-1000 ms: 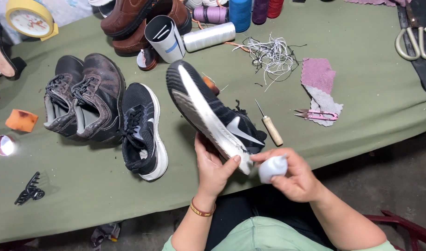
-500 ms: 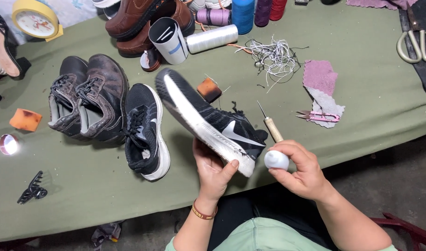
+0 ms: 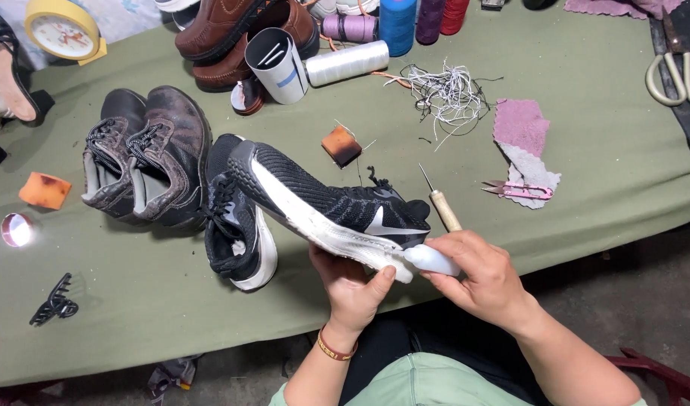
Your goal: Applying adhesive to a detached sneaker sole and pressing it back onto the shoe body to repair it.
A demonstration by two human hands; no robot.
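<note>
My left hand (image 3: 350,287) grips a black knit sneaker with a white sole (image 3: 326,207) from below, near its toe end, holding it on its side above the table edge. My right hand (image 3: 480,278) holds a small white bottle (image 3: 431,260), its tip pressed against the sneaker's white sole at the toe. The matching black sneaker (image 3: 236,222) lies on the green table cover (image 3: 600,143) just left of the held one. An awl with a wooden handle (image 3: 442,207) lies right behind my right hand.
A pair of worn dark boots (image 3: 145,158) sits left, brown shoes (image 3: 232,34) and thread spools (image 3: 345,64) at the back. Tangled thread (image 3: 446,94), pink cloth scraps (image 3: 521,143), small pink snips (image 3: 518,190), large scissors (image 3: 672,71), orange sponges (image 3: 45,190), a clock (image 3: 61,31) and a hair clip (image 3: 53,304) lie around.
The sneaker has been turned from sole-up to its side, showing the knit upper. My right hand has brought the white bottle against the sole at the toe.
</note>
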